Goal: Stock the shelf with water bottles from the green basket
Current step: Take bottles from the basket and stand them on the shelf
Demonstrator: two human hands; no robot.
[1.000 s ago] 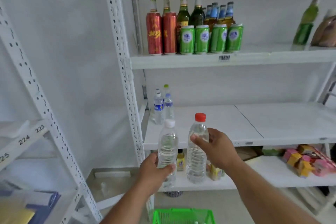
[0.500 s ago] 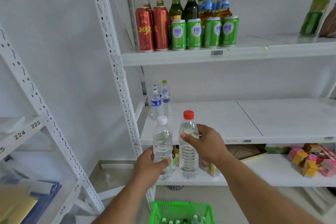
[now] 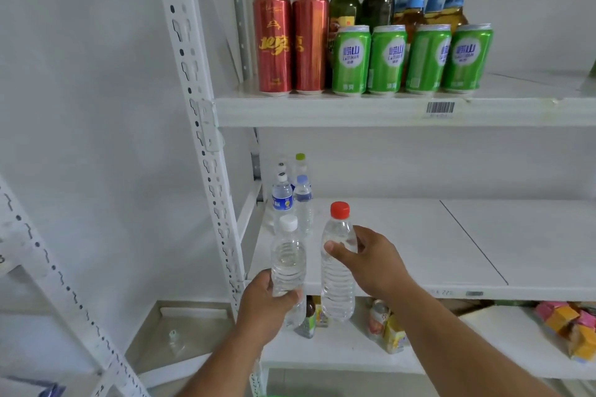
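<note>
Both bottles have risen toward the middle shelf (image 3: 419, 292); left hand (image 3: 264, 303) grips the white-capped bottle (image 3: 288, 259) low, right hand (image 3: 371, 259) pinches the red-capped bottle (image 3: 337, 267) high, which may swing and clip the edge

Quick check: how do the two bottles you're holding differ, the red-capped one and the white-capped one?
The red-capped bottle is taller and reaches higher; the white-capped bottle is shorter. The right hand pinches the red-capped one high on its upper body, while the left hand grips the white-capped one low, near its base. Both are clear, upright, capped and held in front of the middle shelf.
</note>
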